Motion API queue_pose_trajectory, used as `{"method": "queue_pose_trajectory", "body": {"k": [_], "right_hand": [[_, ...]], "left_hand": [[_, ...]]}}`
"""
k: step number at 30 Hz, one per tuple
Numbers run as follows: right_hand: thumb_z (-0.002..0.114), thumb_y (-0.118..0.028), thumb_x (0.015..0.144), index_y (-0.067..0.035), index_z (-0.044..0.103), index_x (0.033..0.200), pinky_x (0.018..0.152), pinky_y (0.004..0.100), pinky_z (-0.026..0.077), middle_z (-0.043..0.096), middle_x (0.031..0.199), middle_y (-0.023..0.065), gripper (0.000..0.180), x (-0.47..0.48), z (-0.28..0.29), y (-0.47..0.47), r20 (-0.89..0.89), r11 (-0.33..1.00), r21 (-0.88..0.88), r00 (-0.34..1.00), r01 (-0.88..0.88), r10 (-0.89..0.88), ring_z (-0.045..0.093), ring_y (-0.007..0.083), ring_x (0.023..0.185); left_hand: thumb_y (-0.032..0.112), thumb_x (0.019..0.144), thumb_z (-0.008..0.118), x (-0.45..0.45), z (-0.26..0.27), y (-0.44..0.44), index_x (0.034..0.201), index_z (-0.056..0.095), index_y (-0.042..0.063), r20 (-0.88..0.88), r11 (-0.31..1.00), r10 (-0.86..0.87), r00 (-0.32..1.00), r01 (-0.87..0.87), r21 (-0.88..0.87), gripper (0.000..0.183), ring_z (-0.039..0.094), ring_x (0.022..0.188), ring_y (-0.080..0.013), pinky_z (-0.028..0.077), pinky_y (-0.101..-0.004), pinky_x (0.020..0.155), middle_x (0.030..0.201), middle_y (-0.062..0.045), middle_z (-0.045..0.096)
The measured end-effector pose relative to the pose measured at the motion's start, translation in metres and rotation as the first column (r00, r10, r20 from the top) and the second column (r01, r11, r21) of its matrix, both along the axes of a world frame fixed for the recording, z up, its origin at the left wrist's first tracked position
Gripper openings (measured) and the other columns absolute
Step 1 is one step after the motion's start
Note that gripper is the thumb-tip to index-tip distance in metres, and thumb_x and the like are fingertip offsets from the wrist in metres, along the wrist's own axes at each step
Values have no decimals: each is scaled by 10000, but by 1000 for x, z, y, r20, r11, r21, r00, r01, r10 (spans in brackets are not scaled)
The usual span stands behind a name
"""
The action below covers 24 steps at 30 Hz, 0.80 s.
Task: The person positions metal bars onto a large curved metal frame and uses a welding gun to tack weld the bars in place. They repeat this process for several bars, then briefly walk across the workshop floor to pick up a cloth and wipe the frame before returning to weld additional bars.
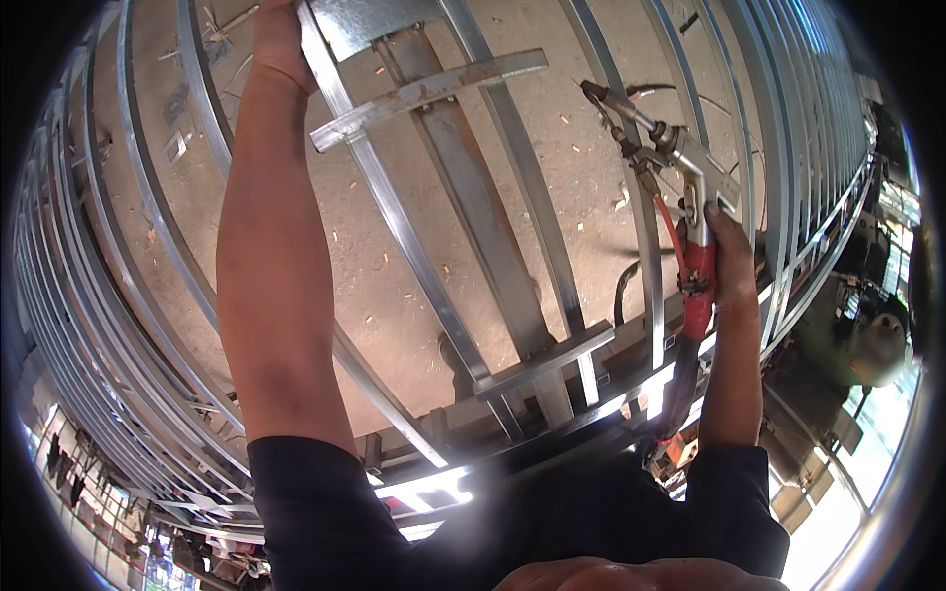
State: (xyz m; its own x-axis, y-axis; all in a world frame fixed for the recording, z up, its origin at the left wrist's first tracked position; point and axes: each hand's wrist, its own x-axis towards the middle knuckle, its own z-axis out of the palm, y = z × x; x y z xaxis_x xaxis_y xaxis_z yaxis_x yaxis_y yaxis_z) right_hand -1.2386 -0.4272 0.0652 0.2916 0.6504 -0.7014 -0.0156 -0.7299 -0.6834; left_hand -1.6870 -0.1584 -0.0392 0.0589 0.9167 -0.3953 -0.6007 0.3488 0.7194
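Note:
My right hand [730,255] grips the red-wrapped handle of a handheld welding gun [691,173], its nozzle pointing up and left above the metal bars. A thin red hose runs along the gun, and a thick dark cable [678,391] trails from its lower end towards my body. My left arm stretches far forward. My left hand [283,44] lies against a bright square metal tube [403,229] at the top edge, its fingers out of view. A short flat crossbar [436,92] lies across this tube and a neighbouring tube [528,162]. A second short crossbar [547,362] sits nearer to me.
Long parallel metal tubes [140,170] form a frame on both sides. Between the tubes runs a wider rusty beam [480,207]. Below shows a concrete floor [384,295] with small scattered scraps. A metal plate [369,22] is at the top. Equipment stands beyond the frame at right.

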Motion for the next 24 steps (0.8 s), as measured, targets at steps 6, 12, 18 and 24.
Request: {"method": "queue_pose_trajectory", "body": {"k": [6,12,18,24], "right_hand": [[603,-469,1016,22,664,1152,599,270,536,689,847,104,513,-7,9,-5,388,991,-30,912,-131,132,671,149,692],[684,-329,986,-8,587,1386,892,374,548,689,1206,188,522,-64,32,-25,836,889,62,511,-454,203,702,282,1040],[690,-373,981,-10,405,1521,1091,416,463,632,1345,231,710,-169,10,2,486,732,123,684,-670,544,581,364,1323],[623,-482,1002,41,410,1462,1022,396,497,646,1204,169,729,-184,-38,56,-90,831,122,828,-543,554,628,264,1136]], "left_hand": [[402,952,635,12,5,-1,1071,624,44,-13,1000,28,1000,-28,-5,378,674,697,-249,605,-400,647,834,-98,667],[340,981,579,1,19,-13,1097,687,33,-8,986,6,1000,-4,166,345,709,757,-242,624,-380,698,894,-106,717],[368,970,565,16,17,-7,1187,684,28,163,989,-86,983,65,131,421,726,830,-287,624,-420,790,977,-132,745],[384,968,554,14,9,-3,1184,671,24,220,988,-115,969,89,126,436,717,869,-319,607,-459,830,998,-149,739]]}}
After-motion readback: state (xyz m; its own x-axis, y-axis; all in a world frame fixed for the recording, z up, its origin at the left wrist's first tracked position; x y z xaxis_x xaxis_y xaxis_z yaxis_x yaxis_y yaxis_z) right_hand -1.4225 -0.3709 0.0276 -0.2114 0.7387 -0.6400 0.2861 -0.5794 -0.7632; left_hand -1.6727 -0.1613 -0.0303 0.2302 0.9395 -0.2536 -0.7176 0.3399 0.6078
